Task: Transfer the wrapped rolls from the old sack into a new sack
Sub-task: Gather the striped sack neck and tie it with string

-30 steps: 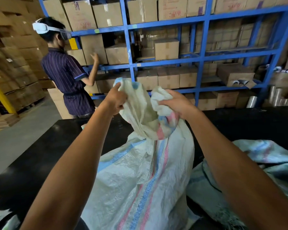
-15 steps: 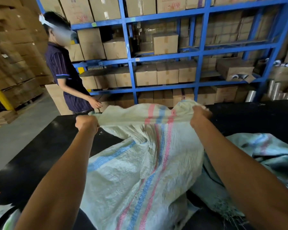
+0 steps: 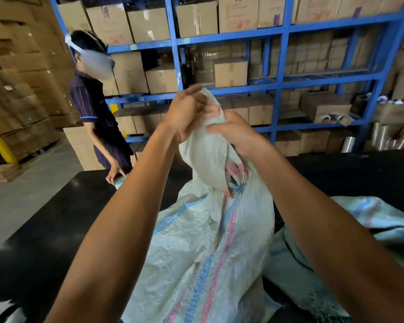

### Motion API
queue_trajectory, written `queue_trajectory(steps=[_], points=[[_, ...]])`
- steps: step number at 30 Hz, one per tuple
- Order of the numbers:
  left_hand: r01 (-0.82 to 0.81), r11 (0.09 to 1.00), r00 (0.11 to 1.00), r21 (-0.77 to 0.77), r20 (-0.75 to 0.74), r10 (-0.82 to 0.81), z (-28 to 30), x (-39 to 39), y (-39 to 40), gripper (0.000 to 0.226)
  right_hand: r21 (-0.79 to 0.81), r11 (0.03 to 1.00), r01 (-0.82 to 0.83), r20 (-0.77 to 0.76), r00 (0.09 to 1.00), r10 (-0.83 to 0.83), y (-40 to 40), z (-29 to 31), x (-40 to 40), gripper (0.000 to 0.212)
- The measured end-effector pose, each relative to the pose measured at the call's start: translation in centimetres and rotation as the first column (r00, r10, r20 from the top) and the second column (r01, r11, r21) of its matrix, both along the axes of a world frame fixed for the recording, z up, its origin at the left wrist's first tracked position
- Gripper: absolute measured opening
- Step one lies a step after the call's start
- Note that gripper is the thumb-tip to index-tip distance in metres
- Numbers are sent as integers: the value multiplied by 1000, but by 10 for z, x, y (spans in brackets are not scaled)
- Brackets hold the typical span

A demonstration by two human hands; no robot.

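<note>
A full white woven sack (image 3: 196,248) with blue and pink stripes stands on the black table (image 3: 44,229) in front of me. Its mouth is gathered into a bunch held up above the body. My left hand (image 3: 184,113) holds the bunched cloth from the left, fingers stretched along it. My right hand (image 3: 233,131) grips the neck from the right, fingers curled round the cloth. A second pale sack (image 3: 359,229) lies flat and crumpled on the table to the right. No wrapped rolls show; the sack's contents are hidden.
Another person (image 3: 96,108) in a dark striped shirt stands at the table's far left corner, a hand near the edge. Blue steel racking (image 3: 280,85) stacked with cardboard boxes fills the back. Shiny rolls (image 3: 383,136) lean at the right. Stacked cartons (image 3: 14,89) stand left.
My hands had spread the sack's mouth wide and low half a second ago; now they have come together and lifted, bunching the mouth into a neck.
</note>
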State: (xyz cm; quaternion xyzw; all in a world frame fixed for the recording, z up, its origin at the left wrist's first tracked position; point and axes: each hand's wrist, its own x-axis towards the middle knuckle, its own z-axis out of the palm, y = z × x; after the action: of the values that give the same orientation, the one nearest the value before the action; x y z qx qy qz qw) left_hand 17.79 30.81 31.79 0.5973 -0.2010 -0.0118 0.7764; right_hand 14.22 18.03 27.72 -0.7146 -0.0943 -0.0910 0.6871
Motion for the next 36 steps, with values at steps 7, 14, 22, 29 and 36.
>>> queue_trajectory(steps=[7, 14, 22, 29, 36], points=[[196, 490, 977, 849, -126, -171, -112, 7, 20, 54, 444, 810, 383, -270, 919, -287, -45, -4, 35, 22], [-107, 182, 975, 977, 139, -173, -208, 2, -15, 22, 550, 720, 423, -344, 900, -267, -46, -20, 36, 40], [7, -207, 992, 978, -34, -124, -270, 14, 58, 45, 544, 711, 445, -306, 894, -326, -90, -32, 4, 22], [76, 883, 937, 463, -336, 95, -157, 18, 21, 37, -213, 972, -98, -283, 959, 35, -43, -60, -51, 55], [156, 958, 867, 239, -499, -17, -166, 18, 2, 73, -723, 123, -680, -644, 727, 237, 4, -171, -66, 60]])
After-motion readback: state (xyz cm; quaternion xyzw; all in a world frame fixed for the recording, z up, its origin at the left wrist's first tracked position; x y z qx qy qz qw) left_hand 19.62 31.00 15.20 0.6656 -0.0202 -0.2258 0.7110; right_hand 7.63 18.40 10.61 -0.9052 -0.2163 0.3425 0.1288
